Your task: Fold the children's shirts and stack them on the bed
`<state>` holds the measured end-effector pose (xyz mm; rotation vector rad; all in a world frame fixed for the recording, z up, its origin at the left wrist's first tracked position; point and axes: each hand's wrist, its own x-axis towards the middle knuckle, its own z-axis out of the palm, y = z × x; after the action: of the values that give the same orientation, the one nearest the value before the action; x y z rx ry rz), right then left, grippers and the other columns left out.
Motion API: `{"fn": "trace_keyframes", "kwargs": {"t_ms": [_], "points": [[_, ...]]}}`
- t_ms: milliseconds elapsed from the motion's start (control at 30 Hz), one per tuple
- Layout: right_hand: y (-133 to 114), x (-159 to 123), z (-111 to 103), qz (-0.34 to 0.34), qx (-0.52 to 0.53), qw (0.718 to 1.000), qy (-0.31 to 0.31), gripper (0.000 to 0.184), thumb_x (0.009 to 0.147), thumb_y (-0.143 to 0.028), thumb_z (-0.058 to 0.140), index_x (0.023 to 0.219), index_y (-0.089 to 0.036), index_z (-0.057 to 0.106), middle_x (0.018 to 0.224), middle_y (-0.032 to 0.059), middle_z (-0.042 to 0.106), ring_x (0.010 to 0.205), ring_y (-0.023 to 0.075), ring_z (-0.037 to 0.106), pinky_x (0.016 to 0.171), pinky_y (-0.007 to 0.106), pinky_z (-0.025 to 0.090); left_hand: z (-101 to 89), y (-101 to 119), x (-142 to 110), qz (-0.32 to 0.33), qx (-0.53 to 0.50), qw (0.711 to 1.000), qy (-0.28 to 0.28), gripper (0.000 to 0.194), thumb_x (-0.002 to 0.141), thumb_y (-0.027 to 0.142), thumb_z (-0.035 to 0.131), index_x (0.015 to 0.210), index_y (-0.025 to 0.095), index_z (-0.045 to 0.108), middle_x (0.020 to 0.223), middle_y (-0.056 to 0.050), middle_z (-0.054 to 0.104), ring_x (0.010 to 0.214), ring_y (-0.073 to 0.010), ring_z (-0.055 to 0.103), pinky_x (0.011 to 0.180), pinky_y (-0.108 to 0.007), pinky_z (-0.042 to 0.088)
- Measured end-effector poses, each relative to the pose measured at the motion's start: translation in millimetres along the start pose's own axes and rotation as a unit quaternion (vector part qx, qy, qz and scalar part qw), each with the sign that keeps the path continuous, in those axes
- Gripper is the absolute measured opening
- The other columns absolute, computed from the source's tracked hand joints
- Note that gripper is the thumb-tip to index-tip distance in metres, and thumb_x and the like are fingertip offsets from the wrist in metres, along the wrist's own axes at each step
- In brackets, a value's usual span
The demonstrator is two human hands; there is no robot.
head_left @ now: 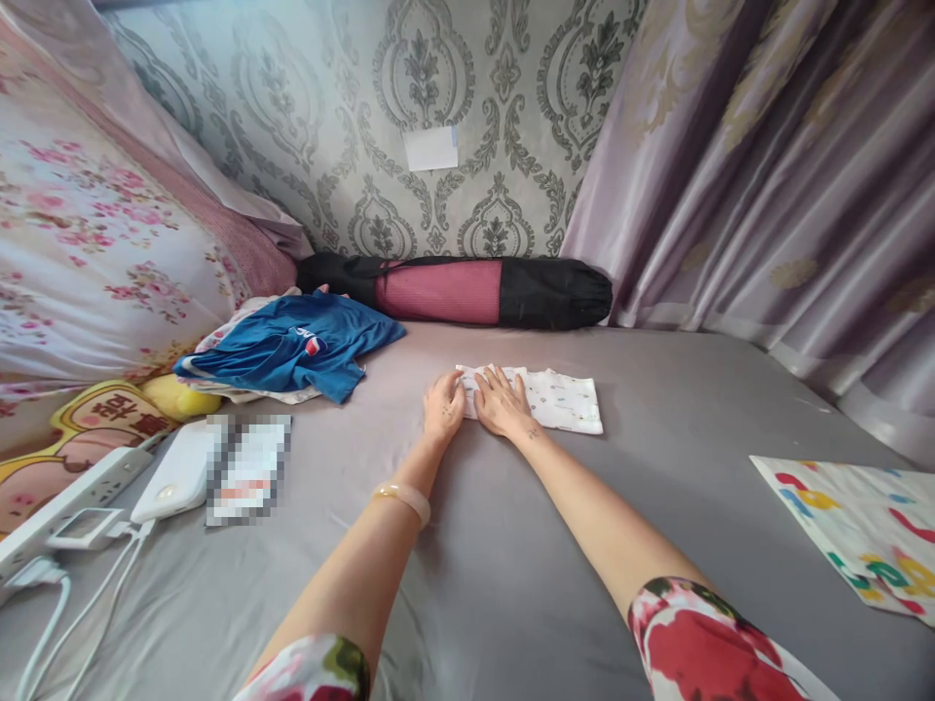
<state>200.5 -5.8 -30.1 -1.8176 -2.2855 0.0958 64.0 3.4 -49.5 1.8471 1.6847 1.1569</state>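
Note:
A folded white cloth (564, 399) with small coloured prints lies flat on the grey bed sheet in front of me. My right hand (504, 403) presses on its left part, palm down with the fingers spread. At the cloth's left edge rests my left hand (443, 406), its fingers slightly bent and touching the edge; they do not appear to grip it. The bit of cloth under both hands is hidden. A pale bangle (403, 503) circles my left forearm.
A blue T-shirt (292, 336) lies on other clothes at the left. Behind is a rolled mat in a black and pink bag (438, 290). Left front holds a power strip (80, 501), white power bank (179, 469) and cables. A colourful printed cloth (854, 526) lies right.

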Motion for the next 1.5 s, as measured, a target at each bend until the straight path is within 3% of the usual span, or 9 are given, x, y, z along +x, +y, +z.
{"fn": "trace_keyframes", "kwargs": {"t_ms": [167,367,467,600,833,1033,1167,1333,1500], "points": [[-1,0,6,-0.001,-0.004,1.000,0.000,0.054,0.100,-0.033,0.023,0.150,-0.019,0.036,0.158,0.0066,0.032,0.147,0.0248,0.018,0.117,0.056,0.009,2.6,3,-4,0.034,0.076,0.995,-0.050,0.041,0.091,0.023,0.042,0.126,0.030,0.061,0.139,-0.001,0.057,0.135,-0.0247,0.041,0.111,-0.046,0.031],[8,-1,-6,-0.015,0.016,1.000,-0.017,0.054,0.098,-0.028,0.023,0.149,-0.016,0.037,0.158,0.0075,0.030,0.147,0.0234,0.019,0.118,0.056,0.006,1.9,1,-5,0.072,0.118,0.987,-0.085,0.046,0.093,0.022,0.035,0.133,0.030,0.056,0.143,0.000,0.054,0.138,-0.0250,0.037,0.110,-0.046,0.030],[18,-9,-11,0.003,0.005,1.000,0.012,0.054,0.097,-0.027,0.026,0.149,-0.017,0.037,0.158,0.0079,0.030,0.147,0.0250,0.019,0.117,0.058,0.004,2.9,5,-7,0.079,0.139,0.983,-0.094,0.043,0.094,0.026,0.037,0.132,0.031,0.056,0.144,0.000,0.053,0.139,-0.0270,0.035,0.112,-0.048,0.027],[26,-17,-8,0.029,-0.010,0.999,0.018,0.054,0.097,-0.029,0.026,0.148,-0.020,0.039,0.156,0.0070,0.034,0.146,0.0266,0.022,0.116,0.058,0.011,4.9,13,-10,0.103,0.162,0.975,-0.110,0.038,0.093,0.036,0.045,0.128,0.032,0.059,0.143,-0.001,0.054,0.141,-0.0307,0.031,0.115,-0.052,0.018],[26,-18,0,0.030,-0.020,0.999,0.030,0.053,0.097,-0.031,0.025,0.147,-0.023,0.040,0.155,0.0055,0.037,0.144,0.0262,0.024,0.115,0.059,0.013,4.9,17,-12,0.111,0.191,0.968,-0.118,0.036,0.093,0.039,0.045,0.125,0.033,0.061,0.142,-0.003,0.054,0.141,-0.0333,0.031,0.115,-0.057,0.015],[33,-18,-15,0.038,0.023,0.999,-0.026,0.055,0.098,-0.030,0.022,0.150,-0.021,0.035,0.158,0.0063,0.030,0.147,0.0248,0.019,0.116,0.059,0.011,6.1,15,-12,0.116,0.190,0.968,-0.116,0.037,0.093,0.040,0.045,0.127,0.033,0.060,0.143,-0.003,0.054,0.141,-0.0332,0.031,0.115,-0.058,0.014],[45,-23,-18,0.057,0.015,0.998,0.008,0.055,0.098,-0.028,0.023,0.150,-0.017,0.034,0.160,0.0072,0.026,0.148,0.0233,0.016,0.118,0.057,0.003,5.9,15,-12,0.117,0.197,0.966,-0.122,0.040,0.093,0.042,0.045,0.129,0.031,0.059,0.143,-0.004,0.053,0.141,-0.0350,0.030,0.114,-0.059,0.015],[51,-27,-9,0.078,0.013,0.997,0.001,0.054,0.098,-0.030,0.023,0.150,-0.021,0.036,0.158,0.0046,0.030,0.146,0.0217,0.022,0.119,0.054,0.010,5.6,14,-12,0.116,0.200,0.965,-0.123,0.040,0.093,0.042,0.045,0.128,0.032,0.059,0.143,-0.004,0.054,0.140,-0.0346,0.030,0.114,-0.058,0.015],[48,-26,-6,0.078,0.011,0.997,0.004,0.054,0.098,-0.031,0.023,0.149,-0.022,0.037,0.158,0.0041,0.030,0.147,0.0213,0.022,0.119,0.053,0.009,5.1,13,-12,0.118,0.206,0.963,-0.126,0.040,0.093,0.042,0.044,0.128,0.031,0.059,0.144,-0.004,0.053,0.140,-0.0345,0.030,0.114,-0.058,0.016]]}}
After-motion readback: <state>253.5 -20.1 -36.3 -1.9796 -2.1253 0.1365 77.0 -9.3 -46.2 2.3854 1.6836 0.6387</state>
